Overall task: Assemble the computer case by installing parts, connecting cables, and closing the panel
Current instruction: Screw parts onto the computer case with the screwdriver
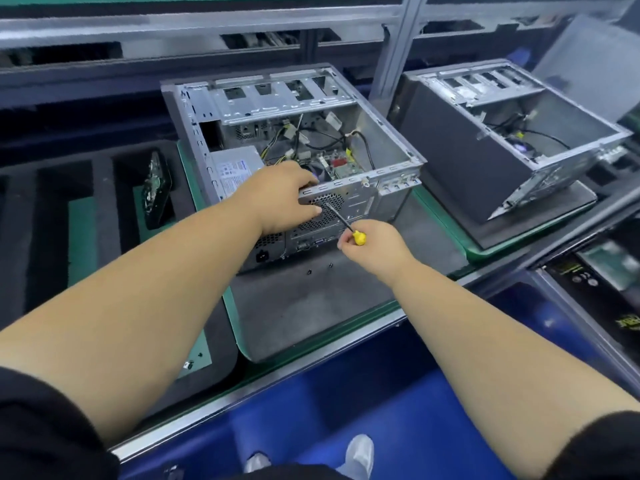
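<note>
My right hand point(372, 242) has its fingers curled round the yellow handle of a screwdriver point(346, 225), and the dark shaft slants up and left until its tip meets the round fan grille point(323, 211) on the rear panel. My left hand point(282, 197) grips the top rear edge of the computer case point(294, 147), thumb lying across the grille, fingers hooked over the rim and down inside. The case lies on its side with the panel off, so I see the power supply point(233, 173), loose cables and the green board within. It sits on a grey mat point(311, 306) on the tabletop, and two small dark screws point(318, 268) lie just in front of it. A second open case point(512, 140) stands to the right, apart.
</note>
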Demonstrator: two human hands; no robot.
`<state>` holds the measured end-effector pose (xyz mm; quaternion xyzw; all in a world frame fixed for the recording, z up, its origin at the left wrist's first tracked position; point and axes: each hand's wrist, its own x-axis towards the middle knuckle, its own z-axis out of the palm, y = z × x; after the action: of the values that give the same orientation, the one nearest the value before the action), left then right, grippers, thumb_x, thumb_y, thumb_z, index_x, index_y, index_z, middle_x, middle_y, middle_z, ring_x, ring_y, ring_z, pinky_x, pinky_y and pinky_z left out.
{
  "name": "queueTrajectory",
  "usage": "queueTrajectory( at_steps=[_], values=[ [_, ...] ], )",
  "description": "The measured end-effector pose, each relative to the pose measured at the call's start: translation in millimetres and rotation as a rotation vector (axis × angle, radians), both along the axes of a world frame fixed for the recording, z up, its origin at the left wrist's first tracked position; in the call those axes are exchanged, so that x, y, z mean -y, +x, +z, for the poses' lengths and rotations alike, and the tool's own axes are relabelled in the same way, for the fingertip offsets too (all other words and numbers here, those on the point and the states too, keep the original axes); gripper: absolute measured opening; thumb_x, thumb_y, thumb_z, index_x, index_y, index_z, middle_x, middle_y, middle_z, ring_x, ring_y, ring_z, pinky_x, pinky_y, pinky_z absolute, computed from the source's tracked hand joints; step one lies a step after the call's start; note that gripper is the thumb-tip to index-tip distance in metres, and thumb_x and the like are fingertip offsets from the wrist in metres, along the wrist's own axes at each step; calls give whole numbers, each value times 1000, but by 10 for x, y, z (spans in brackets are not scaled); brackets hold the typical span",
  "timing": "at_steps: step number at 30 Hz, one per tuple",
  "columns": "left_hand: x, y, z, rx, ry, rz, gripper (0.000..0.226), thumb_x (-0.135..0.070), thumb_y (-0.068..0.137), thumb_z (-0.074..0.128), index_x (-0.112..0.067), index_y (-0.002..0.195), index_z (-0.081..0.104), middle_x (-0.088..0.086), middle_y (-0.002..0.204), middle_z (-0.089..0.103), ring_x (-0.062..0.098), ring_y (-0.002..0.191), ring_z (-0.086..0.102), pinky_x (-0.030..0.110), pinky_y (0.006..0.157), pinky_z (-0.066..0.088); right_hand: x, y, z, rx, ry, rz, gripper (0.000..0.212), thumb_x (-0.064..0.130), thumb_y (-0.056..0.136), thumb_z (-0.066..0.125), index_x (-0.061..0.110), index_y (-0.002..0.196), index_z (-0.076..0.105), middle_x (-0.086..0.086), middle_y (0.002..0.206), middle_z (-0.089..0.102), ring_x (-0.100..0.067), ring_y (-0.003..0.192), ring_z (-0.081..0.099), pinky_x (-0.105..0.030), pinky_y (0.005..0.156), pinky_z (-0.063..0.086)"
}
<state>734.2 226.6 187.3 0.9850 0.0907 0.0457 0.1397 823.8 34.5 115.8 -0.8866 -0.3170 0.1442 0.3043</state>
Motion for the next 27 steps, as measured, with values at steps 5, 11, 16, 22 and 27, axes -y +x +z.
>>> queueTrajectory(
  at_steps=[5,11,16,22,27],
  values=[
    [-24,-15,38,12,-81,-13,53,-42,87,67,-28,136,54,2,127,53,23,116,51,27,88,35,-52,-7,-290,-52,-168,112,5,21,85,74,22,89,73,4,86,71,-18,86,66,-30,80,54],
    [-15,-38,59,-5,-136,-20,53,-41,82,71,-36,129,48,-5,122,55,17,100,53,28,84,40,-101,-12,-393,86,-250,169,2,24,89,71,23,87,70,2,97,64,-24,92,63,-33,79,52],
    [-37,-24,75,-23,-200,-72,27,-38,87,63,-35,107,46,-7,105,52,20,95,53,34,82,41,-72,-14,-114,83,-36,147,8,25,89,70,28,83,67,7,92,62,-17,91,59,-31,83,48],
    [-59,-24,111,-56,-265,-95,7,-37,91,58,-38,98,57,-2,103,52,21,99,50,40,93,42,-142,15,544,74,323,36,16,22,87,72,37,83,68,15,89,66,-1,88,58,-10,77,41],
    [-74,-17,151,-58,-407,-90,12,-36,94,57,-43,94,67,1,102,51,17,98,52,41,99,40,-286,-21,870,-115,550,-71,14,19,88,73,33,85,73,18,88,72,6,87,63,-4,72,41]
  ],
)
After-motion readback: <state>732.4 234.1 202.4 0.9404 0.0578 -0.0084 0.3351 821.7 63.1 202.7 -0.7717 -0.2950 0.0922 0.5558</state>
